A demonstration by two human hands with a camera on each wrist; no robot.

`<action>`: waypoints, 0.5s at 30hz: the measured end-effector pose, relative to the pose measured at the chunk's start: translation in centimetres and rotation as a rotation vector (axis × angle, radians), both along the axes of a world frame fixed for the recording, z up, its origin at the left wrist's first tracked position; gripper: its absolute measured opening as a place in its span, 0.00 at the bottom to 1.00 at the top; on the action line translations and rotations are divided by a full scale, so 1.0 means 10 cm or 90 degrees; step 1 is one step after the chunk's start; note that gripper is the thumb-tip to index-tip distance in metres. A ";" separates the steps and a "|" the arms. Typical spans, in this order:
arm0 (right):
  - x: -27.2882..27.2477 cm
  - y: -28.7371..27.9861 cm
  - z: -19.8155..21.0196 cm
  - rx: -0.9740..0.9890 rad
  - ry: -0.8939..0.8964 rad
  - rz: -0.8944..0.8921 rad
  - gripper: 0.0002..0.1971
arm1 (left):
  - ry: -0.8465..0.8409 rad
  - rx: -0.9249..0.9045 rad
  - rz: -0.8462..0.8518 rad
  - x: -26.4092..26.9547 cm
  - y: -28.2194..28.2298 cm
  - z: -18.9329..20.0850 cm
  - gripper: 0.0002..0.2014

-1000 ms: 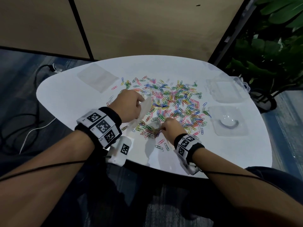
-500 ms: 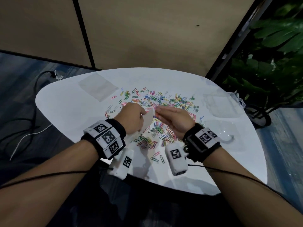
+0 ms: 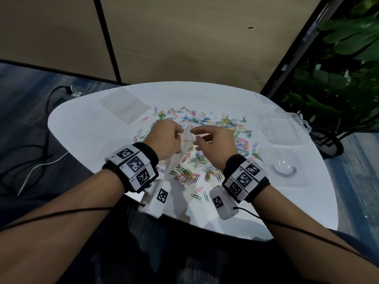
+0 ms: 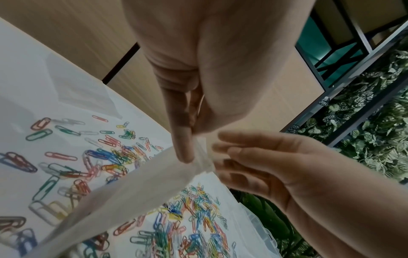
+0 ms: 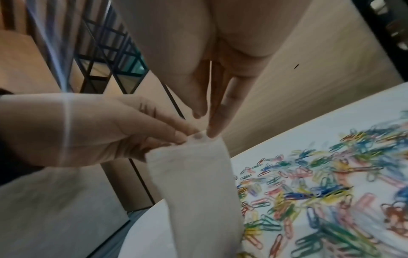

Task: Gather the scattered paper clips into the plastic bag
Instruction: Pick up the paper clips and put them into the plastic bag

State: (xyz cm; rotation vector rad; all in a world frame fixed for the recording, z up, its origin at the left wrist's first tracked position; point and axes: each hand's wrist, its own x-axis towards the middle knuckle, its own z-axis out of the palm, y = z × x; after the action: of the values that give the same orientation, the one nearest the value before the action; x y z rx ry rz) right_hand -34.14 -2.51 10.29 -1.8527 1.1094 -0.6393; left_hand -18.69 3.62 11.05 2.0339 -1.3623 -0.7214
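Observation:
Several coloured paper clips [image 3: 207,128] lie scattered over the middle of the white table [image 3: 82,140]. My left hand [image 3: 164,138] pinches the top edge of a small clear plastic bag [image 3: 182,152] and holds it upright above the clips. The left fingers [image 4: 183,148] grip the rim of the bag [image 4: 132,192]. My right hand [image 3: 213,140] is at the bag's mouth. Its straight fingertips [image 5: 212,129] touch the bag [image 5: 194,183] at the rim. I see no clip between the right fingers. More paper clips [image 5: 309,192] lie right of the bag.
A second flat clear bag [image 3: 125,105] lies at the table's far left. Two clear plastic trays [image 3: 276,130] [image 3: 283,169] sit at the right edge. A leafy plant [image 3: 338,89] stands beyond them. Cables [image 3: 41,165] run on the floor at left.
My right hand left the clip pile near the front edge, rose and moved left to the bag's mouth. The left hand kept hold of the bag and lifted it slightly.

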 end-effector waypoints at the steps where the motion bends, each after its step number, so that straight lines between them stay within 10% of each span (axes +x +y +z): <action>1: -0.06 -0.02 -0.01 -0.004 -0.004 -0.013 0.11 | 0.001 0.001 0.004 0.03 -0.01 0.01 0.15; 4: -0.26 -0.05 -0.17 0.025 0.147 0.009 0.04 | -0.006 0.008 0.014 0.11 0.01 0.05 0.16; 8: -0.46 0.21 -0.72 0.228 0.482 0.140 0.27 | -0.055 -0.022 0.029 0.25 0.07 0.16 0.15; 15: -0.22 0.43 -1.09 0.098 0.416 0.030 0.27 | -0.053 -0.071 0.113 0.79 0.43 0.36 0.15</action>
State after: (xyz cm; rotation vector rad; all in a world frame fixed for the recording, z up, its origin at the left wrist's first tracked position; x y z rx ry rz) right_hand -36.38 1.76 -0.61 -1.9942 1.4684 0.1043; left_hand -10.75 7.94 14.66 2.0831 -1.2188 -0.4773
